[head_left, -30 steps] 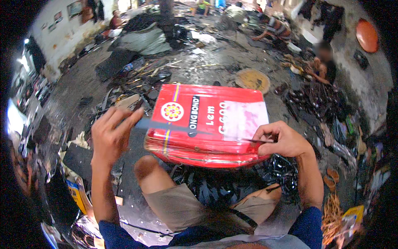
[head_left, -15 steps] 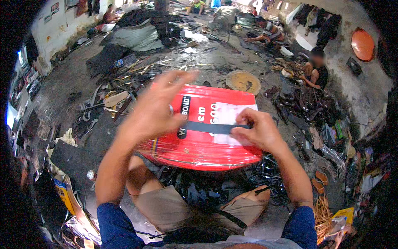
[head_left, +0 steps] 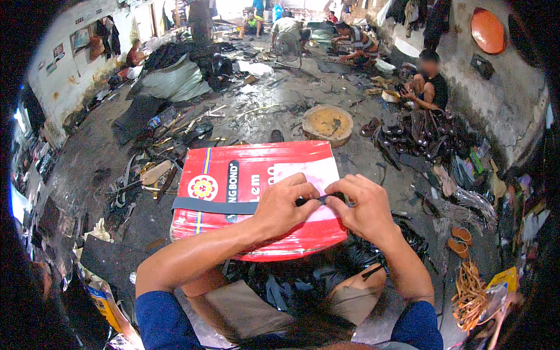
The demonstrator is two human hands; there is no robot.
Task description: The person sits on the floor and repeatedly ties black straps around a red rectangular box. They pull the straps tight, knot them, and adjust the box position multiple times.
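A red printed block (head_left: 251,154), wrapped in shiny clear film, lies flat above my lap like a work surface. A pale paper patch (head_left: 319,168) covers part of its right side. Across the block runs a flat dark grey strip (head_left: 217,205), its left end at the block's left edge. My left hand (head_left: 286,204) pinches the strip toward its right end, thumb and fingers together. Close beside it, my right hand (head_left: 364,207) also pinches the strip's dark end. The fingers hide most of that end.
A round wooden block (head_left: 328,123) stands on the floor beyond. Dark sandals or straps (head_left: 417,137) are heaped at right, near a crouching person (head_left: 429,87). Tan strips (head_left: 468,294) lie at lower right. Scraps litter the left floor; other people sit farther back.
My left hand has come down and right, from blurred over the block's left side to the strip beside my right hand. The block's left part now shows. The whole view has shifted.
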